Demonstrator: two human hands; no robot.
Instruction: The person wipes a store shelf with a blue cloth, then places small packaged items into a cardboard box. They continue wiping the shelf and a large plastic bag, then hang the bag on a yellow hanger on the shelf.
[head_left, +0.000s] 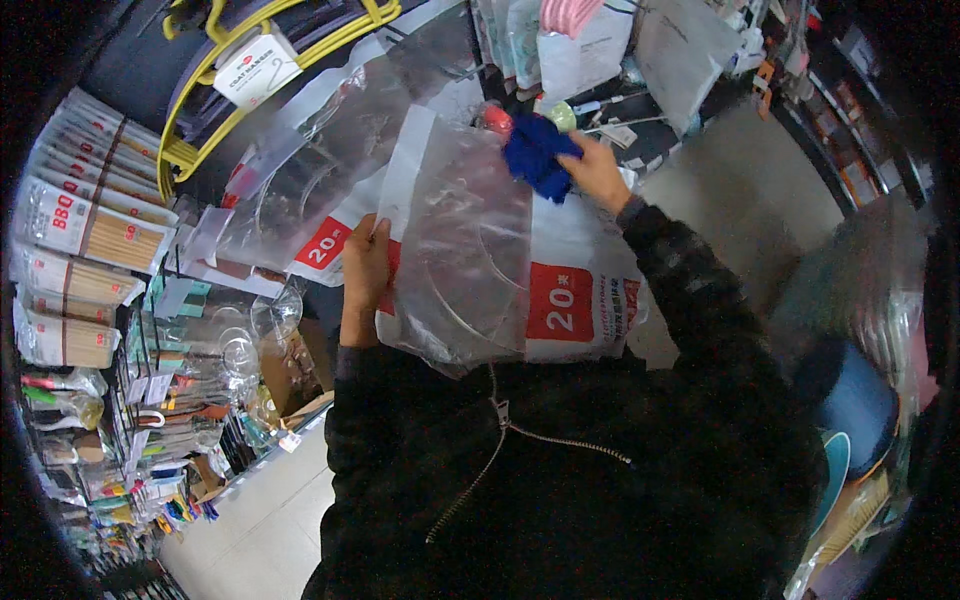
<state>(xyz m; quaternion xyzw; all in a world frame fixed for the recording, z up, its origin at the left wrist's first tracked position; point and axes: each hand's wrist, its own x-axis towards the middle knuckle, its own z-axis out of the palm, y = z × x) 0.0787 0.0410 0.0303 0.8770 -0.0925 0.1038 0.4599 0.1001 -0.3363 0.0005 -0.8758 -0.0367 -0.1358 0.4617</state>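
Observation:
A clear plastic package with white and red printed panels is in front of my chest. Its left edge is gripped by my left hand, thumb on the near face. Wire curves of a clothes-drying hanger show through the film. My right hand holds a crumpled dark blue cloth against the upper right part of the package. Behind and to the left, a similar clear package with a red panel is partly covered by the one I hold.
Yellow coat hangers hang at upper left. Packs of wooden skewers and kitchen utensils line the left rack. Pink hangers are at the top. A cardboard box stands low on the left. A blue rounded item is at right.

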